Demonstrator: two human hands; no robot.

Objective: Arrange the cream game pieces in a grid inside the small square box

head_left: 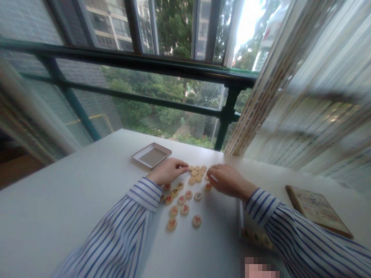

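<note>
Plain, blank-faced Chinese chess pieces [198,178] lie flat in a tight cluster on the white table. My left hand [167,170] reaches in from the left, thumb and fingers pinched at a piece on the cluster's left edge. On the other side, my right hand [227,180] has curled fingers just right of the cluster; what they hold, if anything, is hidden. A red-marked piece [208,187] lies just below those fingers. Nearer to me, several face-up pieces [184,209] with red or dark characters are scattered loosely, some partly behind my left wrist.
A shallow tray-like lid [140,160] rests behind my left hand. Under my right forearm, a box [241,220] contains more pieces. A flat board or book [319,210] lies at the right. Beyond the table [72,185] are a green railing [162,67], windows and curtains.
</note>
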